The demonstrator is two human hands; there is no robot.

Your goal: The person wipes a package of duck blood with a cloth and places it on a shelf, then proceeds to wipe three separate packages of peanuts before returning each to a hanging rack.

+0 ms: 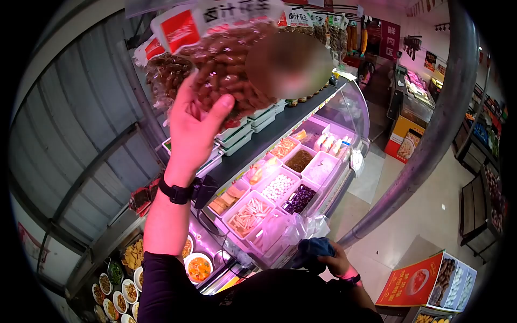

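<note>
Clear plastic, bulging with reddish-brown sausages, fills the upper middle of the frame: a hanging bag of cured sausages point(226, 64) with a red and white printed label along its top edge. The left hand point(191, 126) is raised to it, palm against the underside of the pack, thumb spread out to one side and fingers curled up behind the plastic, so the hand cups and steadies the bag rather than pinching it. A black wristwatch point(176, 192) sits on that wrist, and the dark sleeve is pushed back to the elbow. More bags of the same kind hang just beside the held one, toward the upper left; hanging there at head height keeps them within reach above the counter.

Low in the frame, right of centre, the right hand point(336, 264) is closed around a bunched dark blue cloth point(315, 248), held close to the body, seemingly parked there while the other arm reaches up. A pink band shows at that wrist.

Between the two hands runs a glass-fronted chilled display counter point(344, 116) lit in pink, with white rectangular trays point(277, 188) of prepared foods set in rows. Small round bowls of side dishes point(129, 290) crowd the lower left corner. A red and orange cardboard box point(417, 282) stands on the floor at lower right.
</note>
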